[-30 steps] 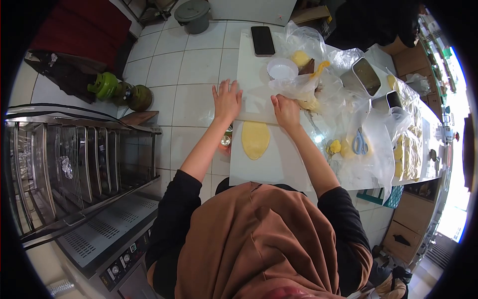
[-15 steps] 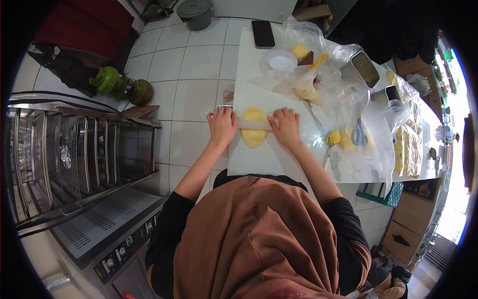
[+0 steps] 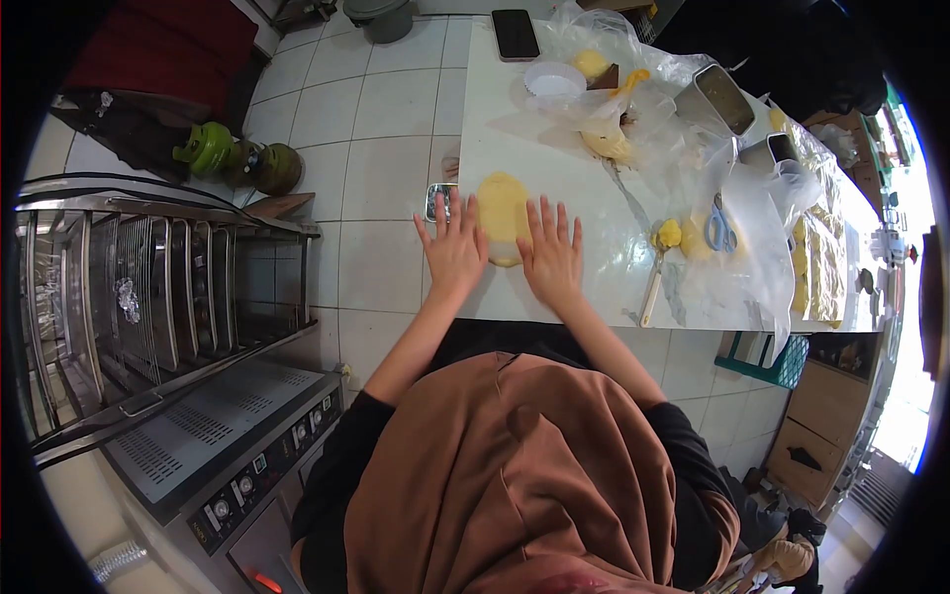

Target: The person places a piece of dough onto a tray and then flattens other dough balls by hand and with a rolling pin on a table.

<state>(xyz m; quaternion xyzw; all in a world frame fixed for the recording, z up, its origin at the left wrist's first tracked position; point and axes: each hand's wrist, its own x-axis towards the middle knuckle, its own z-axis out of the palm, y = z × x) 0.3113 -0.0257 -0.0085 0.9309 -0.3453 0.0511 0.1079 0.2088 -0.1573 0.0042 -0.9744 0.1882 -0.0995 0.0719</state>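
Observation:
A flat oval of yellow dough lies on the white marble-patterned table near its left edge. Across the dough's near end runs a pale rolling pin, its ends hidden by my hands. My left hand is flat over the pin's left end with fingers spread. Over the right end, my right hand lies palm down, fingers stretched forward and apart. Neither hand wraps round the pin.
Right of my hands are a spatula with yellow filling, blue-handled scissors and plastic sheeting. Metal tins, a paper-lined cup and a phone stand farther back. A metal rack is at left.
The rolling pin has moved from the dough's middle toward its near end. My hands have gone from curled fingers to flat, outstretched ones. The view has shifted slightly.

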